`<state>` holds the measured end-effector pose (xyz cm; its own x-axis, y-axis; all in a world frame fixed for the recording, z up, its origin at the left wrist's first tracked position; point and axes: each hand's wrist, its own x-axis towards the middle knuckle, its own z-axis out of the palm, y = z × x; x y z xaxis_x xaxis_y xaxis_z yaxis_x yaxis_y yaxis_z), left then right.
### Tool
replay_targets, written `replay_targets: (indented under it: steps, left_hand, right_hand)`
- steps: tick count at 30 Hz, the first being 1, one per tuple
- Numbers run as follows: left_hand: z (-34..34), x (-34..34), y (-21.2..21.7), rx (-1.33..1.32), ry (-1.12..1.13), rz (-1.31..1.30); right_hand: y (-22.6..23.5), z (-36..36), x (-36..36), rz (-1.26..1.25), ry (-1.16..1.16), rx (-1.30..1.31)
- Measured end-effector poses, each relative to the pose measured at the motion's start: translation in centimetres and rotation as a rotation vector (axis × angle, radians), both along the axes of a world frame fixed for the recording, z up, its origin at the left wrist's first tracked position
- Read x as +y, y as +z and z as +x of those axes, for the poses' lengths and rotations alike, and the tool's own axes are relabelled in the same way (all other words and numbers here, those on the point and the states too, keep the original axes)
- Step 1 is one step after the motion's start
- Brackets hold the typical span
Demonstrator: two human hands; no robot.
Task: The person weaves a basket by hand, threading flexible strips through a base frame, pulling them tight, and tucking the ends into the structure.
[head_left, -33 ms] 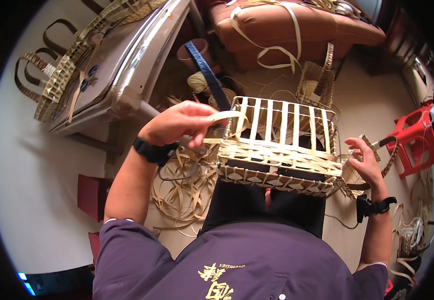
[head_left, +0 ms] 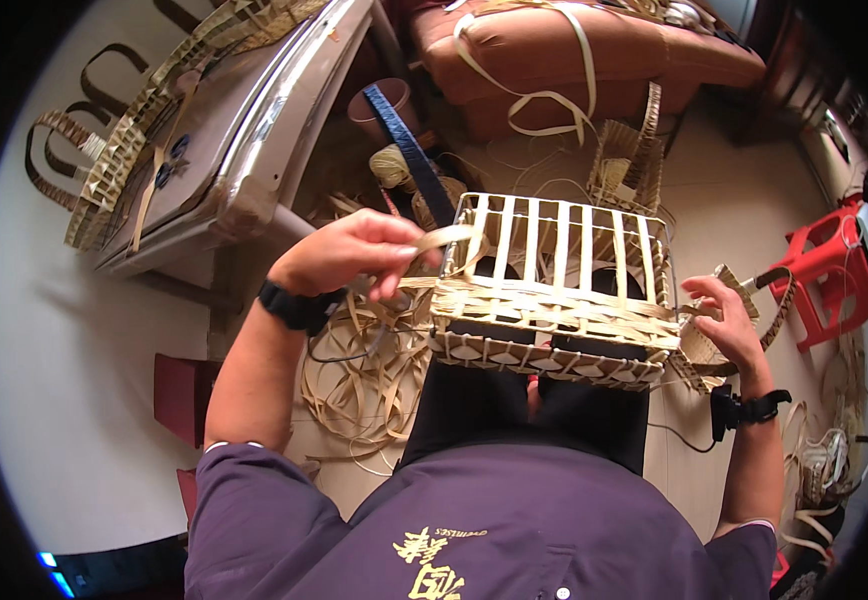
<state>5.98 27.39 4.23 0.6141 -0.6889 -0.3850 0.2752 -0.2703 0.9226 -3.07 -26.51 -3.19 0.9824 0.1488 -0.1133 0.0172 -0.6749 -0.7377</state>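
Observation:
A half-woven basket (head_left: 554,325) of pale flat strips rests on my lap, its upright stakes still bare above the woven band. My left hand (head_left: 354,255) is at the basket's upper left corner. It pinches the end of a loose weaving strip (head_left: 449,237) between thumb and fingers. My right hand (head_left: 724,315) is against the basket's right wall, thumb and fingers curled on the woven edge. Both wrists carry black bands.
Loose strips (head_left: 369,385) lie coiled on the floor under my left arm. A red plastic stool (head_left: 829,270) stands to the right and a brown cushioned seat (head_left: 554,60) at the back. A smaller woven basket (head_left: 629,150) is behind, and woven bags (head_left: 124,150) sit on a table to the left.

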Motion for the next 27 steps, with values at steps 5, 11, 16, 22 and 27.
replay_targets:
  steps: [5,11,16,22,27]
  left_hand:
    - [0.2,6.5,-1.3,-0.015,-0.123,0.046]
    - [0.2,5.9,-1.3,0.098,-0.168,0.179]
    - [1.8,0.5,-0.5,-0.286,0.037,0.405]
    - [0.9,-3.3,1.7,-0.812,-0.122,0.42]
    - [-0.5,-4.0,1.4,-0.918,-0.048,0.531]
  right_hand:
    - [1.3,-0.6,1.4,0.159,0.111,0.156]
    - [1.0,-0.3,3.1,-0.183,0.167,-0.131]
    - [0.7,-0.4,2.5,0.109,0.146,0.03]
    - [0.8,-1.1,3.0,-0.113,0.174,-0.134]
    - [0.4,-1.0,2.9,0.175,0.035,0.069]
